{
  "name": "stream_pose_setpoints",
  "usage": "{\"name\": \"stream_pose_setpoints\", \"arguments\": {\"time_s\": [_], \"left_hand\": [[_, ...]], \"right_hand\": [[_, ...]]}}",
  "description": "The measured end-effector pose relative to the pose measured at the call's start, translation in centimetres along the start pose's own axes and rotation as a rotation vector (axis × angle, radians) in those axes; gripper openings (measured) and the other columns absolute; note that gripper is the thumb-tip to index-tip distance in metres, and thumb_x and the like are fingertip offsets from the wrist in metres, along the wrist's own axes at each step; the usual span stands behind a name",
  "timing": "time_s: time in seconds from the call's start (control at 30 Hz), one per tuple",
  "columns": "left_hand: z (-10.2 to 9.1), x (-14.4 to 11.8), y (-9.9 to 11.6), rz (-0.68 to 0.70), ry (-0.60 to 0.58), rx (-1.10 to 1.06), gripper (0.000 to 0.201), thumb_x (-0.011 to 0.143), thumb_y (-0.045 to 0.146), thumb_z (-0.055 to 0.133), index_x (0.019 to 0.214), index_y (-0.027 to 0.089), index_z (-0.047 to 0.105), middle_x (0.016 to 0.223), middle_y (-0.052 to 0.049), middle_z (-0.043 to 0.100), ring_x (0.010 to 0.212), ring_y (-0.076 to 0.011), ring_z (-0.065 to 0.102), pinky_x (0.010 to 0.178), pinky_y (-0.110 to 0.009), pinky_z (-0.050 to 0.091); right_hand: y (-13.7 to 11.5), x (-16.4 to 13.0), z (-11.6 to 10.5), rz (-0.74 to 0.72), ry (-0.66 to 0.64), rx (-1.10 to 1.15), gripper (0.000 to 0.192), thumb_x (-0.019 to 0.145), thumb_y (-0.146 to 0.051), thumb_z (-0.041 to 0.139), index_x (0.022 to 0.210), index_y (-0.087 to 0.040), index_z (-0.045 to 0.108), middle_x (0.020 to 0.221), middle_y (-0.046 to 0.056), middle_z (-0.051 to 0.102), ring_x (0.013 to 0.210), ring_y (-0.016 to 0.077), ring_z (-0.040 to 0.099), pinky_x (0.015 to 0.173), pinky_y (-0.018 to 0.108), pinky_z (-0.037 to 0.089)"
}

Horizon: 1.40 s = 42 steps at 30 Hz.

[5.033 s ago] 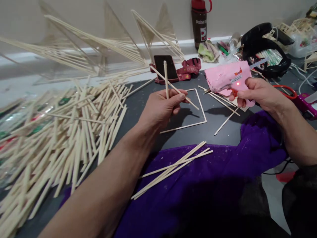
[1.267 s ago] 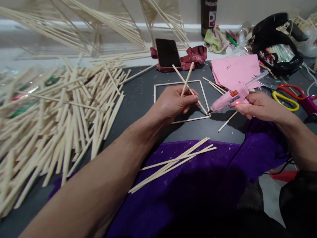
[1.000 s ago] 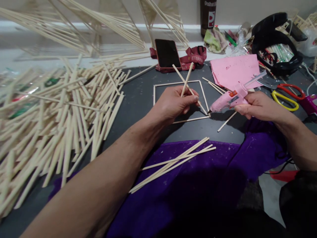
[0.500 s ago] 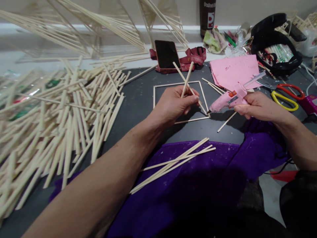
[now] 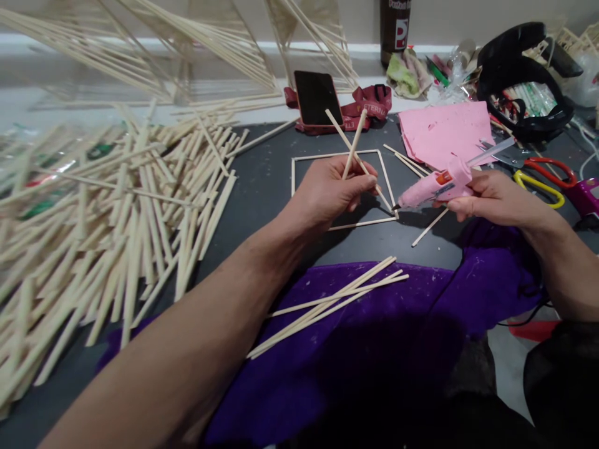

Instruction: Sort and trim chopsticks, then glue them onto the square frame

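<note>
Two crossed wooden sticks (image 5: 354,148) are pinched in my left hand (image 5: 333,187), their upper ends spread apart. One of them slants down to the right, its lower tip beside the nozzle of a pink glue gun (image 5: 433,186). My right hand (image 5: 489,198) is wrapped round the glue gun, and a clear glue stick (image 5: 493,151) juts from its back. On the table below lies a four-sided frame of sticks (image 5: 364,222), partly covered by my left hand. The nozzle is close to the frame's near right corner; whether it touches I cannot tell.
A large pile of sticks (image 5: 140,218) covers the left side. Several loose sticks (image 5: 327,305) rest on purple cloth (image 5: 374,355) in front. Behind are a phone (image 5: 317,100), a lanyard (image 5: 369,106), pink sheets (image 5: 444,131), scissors (image 5: 538,187), a black headband-like object (image 5: 524,93) and a brown bottle (image 5: 395,31).
The glue gun has shifted very slightly to the right with my right hand. My left hand holds the same two sticks in nearly the same place; the whole view has moved a little.
</note>
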<state>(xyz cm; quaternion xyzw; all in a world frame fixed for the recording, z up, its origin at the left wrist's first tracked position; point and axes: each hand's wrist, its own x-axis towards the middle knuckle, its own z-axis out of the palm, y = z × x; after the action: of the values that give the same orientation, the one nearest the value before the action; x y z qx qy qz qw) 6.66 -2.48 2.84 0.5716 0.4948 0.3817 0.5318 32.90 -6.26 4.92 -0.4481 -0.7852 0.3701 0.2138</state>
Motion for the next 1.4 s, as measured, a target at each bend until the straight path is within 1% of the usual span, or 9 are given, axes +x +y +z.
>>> {"name": "stream_pose_setpoints", "arguments": {"time_s": [0.07, 0.17, 0.33, 0.47, 0.6, 0.83, 1.03, 1.3, 1.4], "left_hand": [[-0.11, 0.00, 0.04, 0.003, -0.002, -0.005, 0.005, 0.069, 0.011, 0.066, 0.073, 0.014, 0.064, 0.063, -0.002, 0.066, 0.039, -0.0056, 0.041, 0.040, -0.021, 0.032], [-0.13, 0.03, 0.06, 0.012, -0.001, -0.021, 0.005, 0.070, 0.012, 0.066, 0.073, 0.014, 0.063, 0.062, -0.001, 0.065, 0.037, -0.0051, 0.040, 0.039, -0.021, 0.030], [0.11, 0.02, 0.06, 0.018, -0.007, -0.012, 0.005, 0.068, 0.011, 0.066, 0.072, 0.014, 0.063, 0.061, 0.000, 0.065, 0.036, -0.0039, 0.039, 0.038, -0.020, 0.029], [0.26, -0.12, 0.17, 0.010, -0.003, -0.008, 0.006, 0.069, 0.009, 0.066, 0.071, 0.014, 0.063, 0.060, 0.000, 0.064, 0.037, -0.0042, 0.039, 0.038, -0.020, 0.029], [0.30, -0.21, 0.28, 0.002, -0.006, -0.005, 0.007, 0.069, 0.008, 0.065, 0.071, 0.014, 0.063, 0.060, 0.000, 0.064, 0.037, -0.0040, 0.039, 0.038, -0.020, 0.028], [0.17, -0.19, 0.34, -0.008, -0.011, 0.009, 0.006, 0.067, 0.011, 0.066, 0.071, 0.015, 0.063, 0.060, 0.000, 0.065, 0.037, -0.0046, 0.039, 0.038, -0.019, 0.030], [0.10, -0.13, 0.16, -0.007, -0.016, 0.019, 0.007, 0.067, 0.012, 0.067, 0.072, 0.015, 0.063, 0.060, -0.001, 0.066, 0.037, -0.0048, 0.040, 0.038, -0.019, 0.030], [0.08, 0.03, 0.01, -0.011, -0.011, -0.006, 0.008, 0.066, 0.015, 0.069, 0.071, 0.015, 0.063, 0.059, -0.001, 0.065, 0.037, -0.0051, 0.039, 0.036, -0.019, 0.029], [-0.01, 0.09, -0.04, -0.002, -0.013, -0.018, 0.010, 0.065, 0.017, 0.070, 0.072, 0.015, 0.063, 0.060, -0.001, 0.065, 0.037, -0.0056, 0.040, 0.035, -0.019, 0.028]], "right_hand": [[0.09, -0.08, -0.02, -0.003, 0.005, 0.017, 0.026, 0.085, -0.043, 0.065, 0.087, -0.018, 0.071, 0.075, 0.002, 0.062, 0.059, 0.0106, 0.055, 0.053, 0.025, 0.043], [0.18, -0.19, -0.18, 0.003, 0.024, -0.009, 0.024, 0.087, -0.040, 0.065, 0.079, -0.018, 0.069, 0.068, 0.001, 0.057, 0.057, 0.0104, 0.051, 0.051, 0.026, 0.039], [0.01, -0.20, -0.37, 0.008, -0.003, -0.030, 0.037, 0.090, -0.041, 0.061, 0.061, -0.019, 0.058, 0.056, -0.001, 0.047, 0.051, 0.0090, 0.042, 0.048, 0.026, 0.031], [-0.10, -0.16, -0.37, -0.016, -0.049, -0.054, 0.045, 0.091, -0.044, 0.059, 0.054, -0.019, 0.051, 0.052, -0.002, 0.045, 0.048, 0.0083, 0.040, 0.046, 0.026, 0.028], [-0.05, -0.19, -0.36, -0.022, -0.004, -0.088, 0.044, 0.090, -0.044, 0.060, 0.054, -0.019, 0.053, 0.051, -0.001, 0.046, 0.048, 0.0089, 0.041, 0.046, 0.026, 0.029], [-0.10, -0.16, -0.40, -0.006, -0.011, -0.127, 0.041, 0.091, -0.042, 0.058, 0.058, -0.018, 0.053, 0.054, -0.002, 0.047, 0.050, 0.0086, 0.042, 0.049, 0.026, 0.030], [-0.31, -0.15, -0.32, 0.017, 0.035, -0.185, 0.043, 0.089, -0.042, 0.060, 0.054, -0.019, 0.051, 0.053, -0.001, 0.047, 0.051, 0.0095, 0.042, 0.049, 0.026, 0.031], [-0.39, 0.00, -0.02, -0.028, -0.015, -0.125, 0.044, 0.089, -0.042, 0.056, 0.052, -0.019, 0.048, 0.050, -0.003, 0.045, 0.046, 0.0074, 0.041, 0.045, 0.024, 0.027], [0.03, 0.19, 0.13, -0.001, -0.039, -0.056, 0.042, 0.089, -0.045, 0.056, 0.056, -0.018, 0.050, 0.048, -0.004, 0.045, 0.044, 0.0066, 0.042, 0.043, 0.022, 0.026]]}}
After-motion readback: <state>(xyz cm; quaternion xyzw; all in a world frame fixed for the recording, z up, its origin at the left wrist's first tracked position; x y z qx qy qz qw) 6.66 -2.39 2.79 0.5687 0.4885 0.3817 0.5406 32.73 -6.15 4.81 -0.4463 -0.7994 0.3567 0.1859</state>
